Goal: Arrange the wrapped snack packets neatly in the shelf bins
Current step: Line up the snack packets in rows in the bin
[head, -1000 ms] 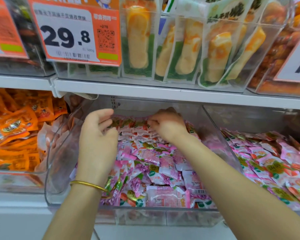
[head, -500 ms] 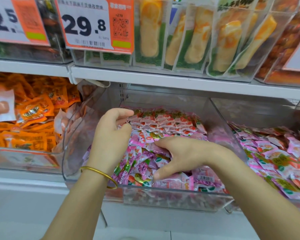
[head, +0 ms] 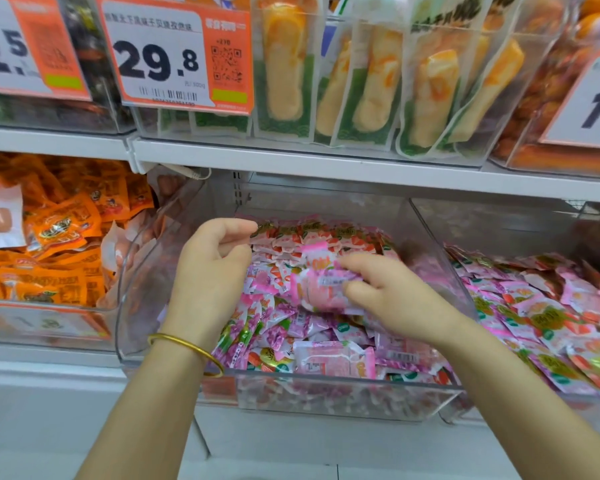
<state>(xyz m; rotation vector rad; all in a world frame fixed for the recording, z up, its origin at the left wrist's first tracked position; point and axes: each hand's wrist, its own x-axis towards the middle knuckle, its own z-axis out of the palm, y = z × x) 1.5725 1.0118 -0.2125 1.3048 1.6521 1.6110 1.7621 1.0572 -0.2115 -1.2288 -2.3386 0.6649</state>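
Observation:
A clear plastic bin (head: 326,396) on the lower shelf holds a heap of small pink wrapped snack packets (head: 333,362). A neat row of the same packets (head: 326,233) stands along the back of the bin. My right hand (head: 392,299) is over the middle of the heap, closed on a small bunch of pink packets (head: 319,289) lifted off the pile. My left hand (head: 208,282), with a gold bangle on the wrist, hovers at the bin's left side. Its fingers are curled and loose near the left end of the back row, holding nothing.
An orange-packet bin (head: 49,265) stands to the left, and another bin of pink packets (head: 548,323) to the right. The shelf board (head: 326,168) above carries bins of long yellow snacks (head: 368,81) and price tags (head: 177,53), leaving little headroom.
My right hand went from the back row to the front of the heap, then came up holding a bunch of packets. My left hand stayed at the bin's left side.

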